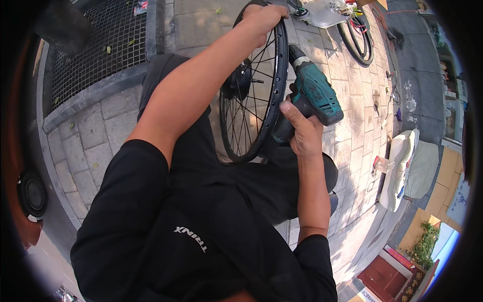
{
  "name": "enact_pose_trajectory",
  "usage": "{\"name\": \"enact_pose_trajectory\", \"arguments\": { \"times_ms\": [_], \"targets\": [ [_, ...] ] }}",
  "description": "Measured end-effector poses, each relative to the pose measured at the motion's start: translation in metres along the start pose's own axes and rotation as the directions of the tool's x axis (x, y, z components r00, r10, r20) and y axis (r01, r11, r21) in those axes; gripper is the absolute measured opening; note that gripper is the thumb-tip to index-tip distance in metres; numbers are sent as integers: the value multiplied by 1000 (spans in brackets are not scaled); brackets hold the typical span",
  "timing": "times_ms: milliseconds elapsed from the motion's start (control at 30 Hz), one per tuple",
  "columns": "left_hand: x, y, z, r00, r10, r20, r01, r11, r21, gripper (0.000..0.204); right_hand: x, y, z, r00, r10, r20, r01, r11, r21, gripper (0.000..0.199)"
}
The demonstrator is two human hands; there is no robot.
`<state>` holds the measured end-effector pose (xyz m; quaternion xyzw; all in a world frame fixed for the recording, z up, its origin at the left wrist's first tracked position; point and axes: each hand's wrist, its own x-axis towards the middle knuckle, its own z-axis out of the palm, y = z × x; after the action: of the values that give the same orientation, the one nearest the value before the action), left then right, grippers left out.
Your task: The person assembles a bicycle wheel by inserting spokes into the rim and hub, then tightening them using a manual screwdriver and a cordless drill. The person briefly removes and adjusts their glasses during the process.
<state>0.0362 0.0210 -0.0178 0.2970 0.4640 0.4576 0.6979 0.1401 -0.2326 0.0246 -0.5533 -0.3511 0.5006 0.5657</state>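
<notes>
A black spoked wheel [277,90] with no tyre on its rim stands upright between my legs. A wide black hub [239,80] with a short axle stub sits at its middle. My left hand [260,22] is closed over the top of the rim. In my right hand [306,132] is a teal and black cordless drill [317,90], held beside the rim's right side. The chuck points up and away from me. My right thumb lies toward the rim, while most of that hand's fingers are hidden behind the drill's handle.
Far right of the wheel lie a black bicycle tyre [358,43] and a translucent plastic container [324,12]. A metal grate [108,50] with a raised border and a trunk [63,25] are at left. Pale cushions or sacks [400,171] lie right, and a car wheel [32,196] shows far left.
</notes>
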Motion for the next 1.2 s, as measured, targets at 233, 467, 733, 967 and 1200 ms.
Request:
{"name": "enact_pose_trajectory", "arguments": {
  "times_ms": [233,467,733,967,1200],
  "targets": [
    [-9,1,12,987,152,-44,-125,922,365,45,1,12,-17,998,46,-30,-48,997,-64,55],
    [-38,-15,-23,908,401,125,-410,780,472,53,11,8,-22,999,-44,7,44,998,-42,63],
    [-127,-44,-83,318,411,855,-939,262,224,30,11,3,-31,998,-27,51,26,999,24,62],
    [-114,-66,-78,250,134,959,-967,77,241,21,15,9,-22,997,-23,74,27,998,-60,57],
    [-107,-77,-69,290,188,938,-953,-28,301,14,24,7,-20,997,-45,60,51,995,-88,54]
  ]
}}
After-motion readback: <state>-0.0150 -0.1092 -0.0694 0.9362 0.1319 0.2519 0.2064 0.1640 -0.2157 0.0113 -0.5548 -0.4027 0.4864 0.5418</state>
